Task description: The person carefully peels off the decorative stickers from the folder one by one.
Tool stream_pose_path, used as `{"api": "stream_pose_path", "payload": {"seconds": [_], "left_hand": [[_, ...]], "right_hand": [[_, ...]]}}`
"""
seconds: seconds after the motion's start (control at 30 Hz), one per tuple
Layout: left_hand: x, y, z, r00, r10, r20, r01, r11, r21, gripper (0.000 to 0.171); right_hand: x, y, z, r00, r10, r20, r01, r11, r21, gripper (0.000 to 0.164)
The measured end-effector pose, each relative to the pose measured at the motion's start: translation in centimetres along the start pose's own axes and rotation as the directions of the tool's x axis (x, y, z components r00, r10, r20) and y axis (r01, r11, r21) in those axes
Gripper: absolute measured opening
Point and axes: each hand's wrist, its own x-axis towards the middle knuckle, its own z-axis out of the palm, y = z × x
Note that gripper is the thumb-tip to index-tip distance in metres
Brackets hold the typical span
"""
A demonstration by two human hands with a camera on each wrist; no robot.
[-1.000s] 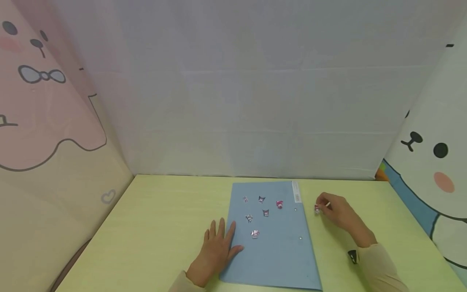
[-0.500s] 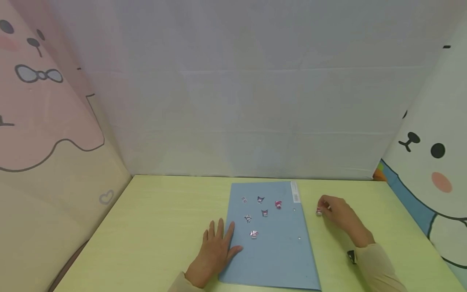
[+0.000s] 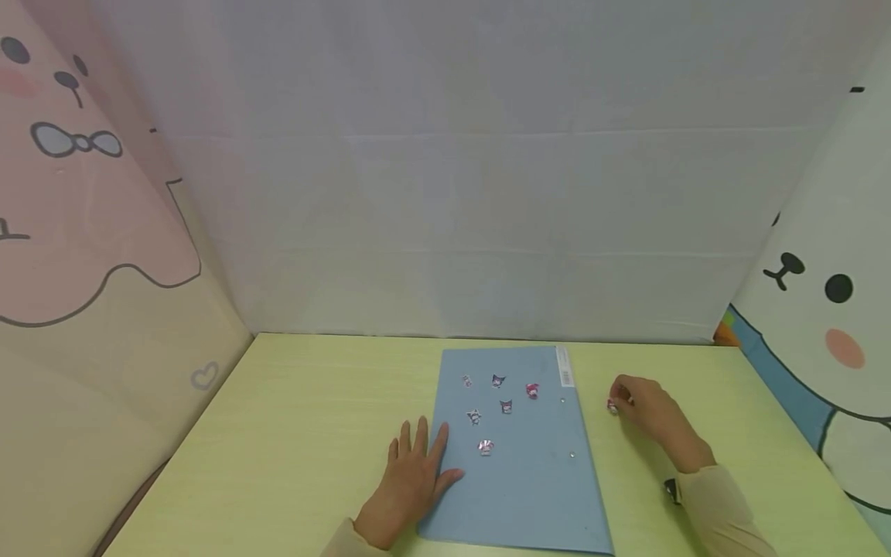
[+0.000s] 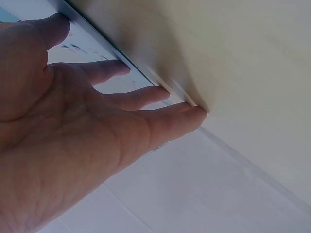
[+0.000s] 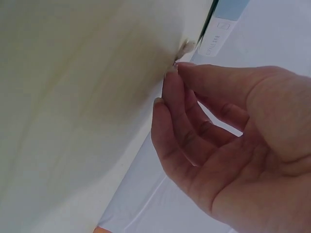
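A blue folder [image 3: 529, 495] lies on the table, bearing several small cartoon-character stickers, among them a pink one [image 3: 532, 391] and a pale one [image 3: 485, 448]. My left hand [image 3: 409, 480] rests on the folder's left edge with its fingers spread and straight, thumb on the cover. To the right of the folder, my right hand [image 3: 643, 408] pinches a small pink-and-white cartoon sticker [image 3: 612, 406] between thumb and index finger, low over the table. In the right wrist view that sticker [image 5: 185, 48] sticks out past the fingertips, its face turned away and blurred.
A black object [image 3: 671, 490], partly under the right sleeve, is on the table. A white label [image 3: 564, 367] marks the folder's top right corner. Two tiny clear dots sit near its right edge. A pale curtain [image 3: 487, 193] rises behind the yellow table [image 3: 313, 425].
My right hand has drifted slightly to the right and nearer to me with the sticker, and its fingers have tilted a little. The left hand and folder have stayed in place.
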Motion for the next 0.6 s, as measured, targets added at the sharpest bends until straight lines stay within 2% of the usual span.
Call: {"api": "stream_pose_path", "payload": {"seconds": [0.6], "left_hand": [[-0.03,0.02,0.09,1.0,0.004,-0.022,-0.003,1.0,0.014,0.067]], "right_hand": [[-0.11,-0.05,-0.12,0.999,0.045,0.023,-0.045,0.999,-0.004,0.006]]}}
